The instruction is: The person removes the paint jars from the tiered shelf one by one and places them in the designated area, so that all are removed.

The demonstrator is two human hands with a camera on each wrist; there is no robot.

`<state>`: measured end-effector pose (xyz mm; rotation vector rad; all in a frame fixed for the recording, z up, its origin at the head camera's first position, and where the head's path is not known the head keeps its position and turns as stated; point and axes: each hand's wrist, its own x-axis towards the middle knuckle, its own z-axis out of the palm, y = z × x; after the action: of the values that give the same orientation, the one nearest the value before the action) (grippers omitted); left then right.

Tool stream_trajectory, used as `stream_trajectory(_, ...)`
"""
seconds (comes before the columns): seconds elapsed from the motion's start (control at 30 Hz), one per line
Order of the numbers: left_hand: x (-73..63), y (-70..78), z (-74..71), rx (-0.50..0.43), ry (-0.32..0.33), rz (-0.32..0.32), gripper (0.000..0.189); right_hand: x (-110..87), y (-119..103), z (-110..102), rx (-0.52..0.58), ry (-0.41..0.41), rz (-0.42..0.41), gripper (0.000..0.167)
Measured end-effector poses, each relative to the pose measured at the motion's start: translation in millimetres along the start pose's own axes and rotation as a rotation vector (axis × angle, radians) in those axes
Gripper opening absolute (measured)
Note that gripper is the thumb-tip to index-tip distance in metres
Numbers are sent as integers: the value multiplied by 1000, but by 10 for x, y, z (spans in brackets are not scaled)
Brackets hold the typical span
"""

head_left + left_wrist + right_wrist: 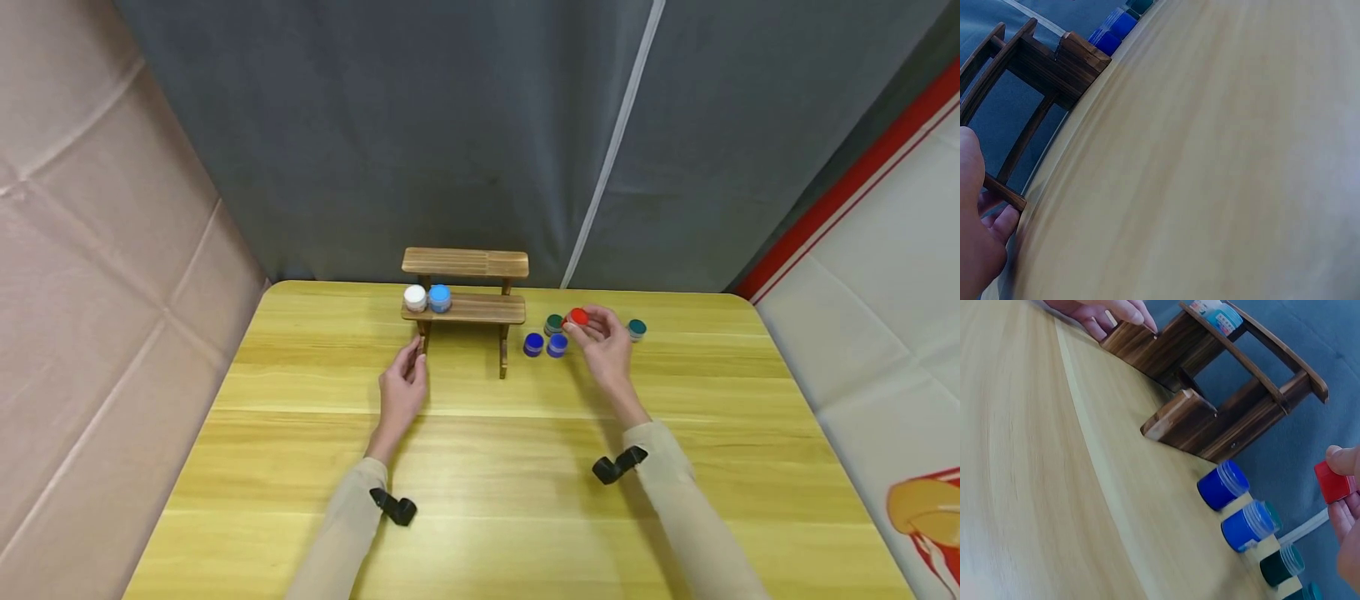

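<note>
A small two-tier wooden stand (480, 309) is at the back of the table. My left hand (403, 387) grips its left leg, with the thumb and fingers on either side of the wood (1005, 190). On the lower tier, a white paint jar (415, 298) and a light blue jar (440, 298) sit side by side at the left end. To the right of the stand, my right hand (606, 346) pinches a red paint jar (578, 317) between thumb and fingers, raised above the other jars. The red jar also shows at the edge of the right wrist view (1334, 483).
Two dark blue jars (533, 344) stand just right of the stand, near a green jar (553, 325). Another green jar (637, 330) is beyond my right hand. A grey curtain (450, 150) hangs behind the table's back edge. The upper tier (465, 262) bears nothing.
</note>
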<state>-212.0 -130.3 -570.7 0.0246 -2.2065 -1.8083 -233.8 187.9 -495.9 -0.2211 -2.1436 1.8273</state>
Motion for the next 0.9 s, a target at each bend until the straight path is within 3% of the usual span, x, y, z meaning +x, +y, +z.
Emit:
stream_trajectory(0.37, 1, -24, 2, -11, 5, 20, 37, -14, 106, -133, -43, 21, 4, 43)
stream_trajectory(0.9, 11, -21, -4, -10, -12, -4, 38, -80, 328, -212, -79, 39, 53, 44)
